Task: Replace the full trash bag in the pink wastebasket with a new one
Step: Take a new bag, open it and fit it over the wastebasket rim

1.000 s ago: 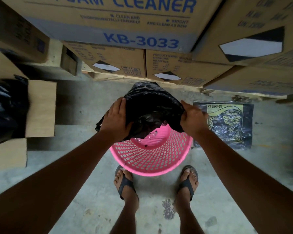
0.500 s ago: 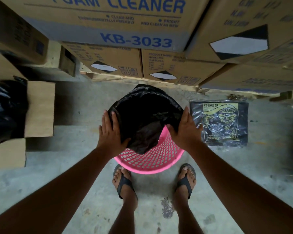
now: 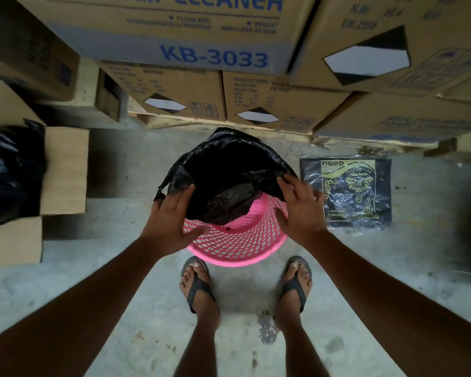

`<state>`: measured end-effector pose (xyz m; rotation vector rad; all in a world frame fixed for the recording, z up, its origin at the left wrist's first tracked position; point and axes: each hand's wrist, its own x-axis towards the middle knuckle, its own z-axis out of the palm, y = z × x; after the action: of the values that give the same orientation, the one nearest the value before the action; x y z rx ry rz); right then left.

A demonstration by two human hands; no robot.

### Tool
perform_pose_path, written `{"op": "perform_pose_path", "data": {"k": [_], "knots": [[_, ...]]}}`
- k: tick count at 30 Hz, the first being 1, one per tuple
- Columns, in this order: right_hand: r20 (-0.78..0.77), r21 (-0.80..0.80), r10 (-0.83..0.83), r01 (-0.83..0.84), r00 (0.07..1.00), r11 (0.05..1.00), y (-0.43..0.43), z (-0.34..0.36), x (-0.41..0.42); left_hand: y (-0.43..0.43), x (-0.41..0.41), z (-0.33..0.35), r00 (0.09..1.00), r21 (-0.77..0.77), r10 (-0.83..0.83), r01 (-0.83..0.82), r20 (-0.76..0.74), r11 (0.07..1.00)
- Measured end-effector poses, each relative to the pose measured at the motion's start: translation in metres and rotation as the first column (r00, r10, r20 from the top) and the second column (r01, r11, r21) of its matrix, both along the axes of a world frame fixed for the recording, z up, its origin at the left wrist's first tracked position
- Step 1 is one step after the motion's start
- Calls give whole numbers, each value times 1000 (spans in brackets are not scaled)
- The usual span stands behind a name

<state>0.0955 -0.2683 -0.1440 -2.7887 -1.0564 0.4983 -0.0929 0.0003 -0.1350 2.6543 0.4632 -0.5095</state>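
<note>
Currently both hands flat and released, left hand (image 3: 172,216) and right hand (image 3: 299,208) flanking wastebasket (image 3: 237,240); trash bag (image 3: 229,180) mouth unseated on near rim.

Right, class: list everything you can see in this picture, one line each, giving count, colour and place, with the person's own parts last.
Pink perforated plastic wastebasket: one, pink, on the floor by the feet.
Black plastic trash bag: one, black, partly over the wastebasket's rim.
Flat clear packet of black bags: one, black and yellow, floor right.
Brown cardboard boxes: several, brown, stacked behind.
Open cardboard box holding black plastic: one, left.
Grey concrete floor: grey.
Left hand: open, on the bag's edge.
Right hand: open, on the bag's edge.
Feet in dark sandals: two, bottom centre.
</note>
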Motion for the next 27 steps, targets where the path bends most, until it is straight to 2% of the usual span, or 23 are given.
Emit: {"op": "perform_pose_path", "data": {"k": [2,3,6,9,12,15,18,21,27], "knots": [[-10,-87,-12,11,1000,996,-4,-4,2,0,-8,-6,986,40,-78,84,-146,996],[-1,-90,-18,18,1000,996,-7,-6,5,1,-12,-9,982,55,-100,110,-161,992],[40,-20,-22,22,999,1000,-13,-7,12,6,-19,-13,985,80,-138,147,-108,986],[64,58,4,-7,998,998,-22,-4,15,4,-24,-17,957,135,-280,288,-72,948],[99,44,33,-38,995,998,-38,-2,21,0,-31,-18,931,162,-363,364,-42,917],[104,40,60,-64,993,997,-50,4,22,-5,-40,-14,921,188,-391,384,-3,904],[149,58,186,-197,971,979,-58,5,13,-13,-50,-15,915,201,-398,379,62,903],[108,53,259,-266,960,963,-62,2,1,-18,-57,-16,941,137,-329,316,86,939],[59,-5,383,-384,922,923,-71,-2,-10,-25,-69,-19,923,159,-336,310,184,937]]}}
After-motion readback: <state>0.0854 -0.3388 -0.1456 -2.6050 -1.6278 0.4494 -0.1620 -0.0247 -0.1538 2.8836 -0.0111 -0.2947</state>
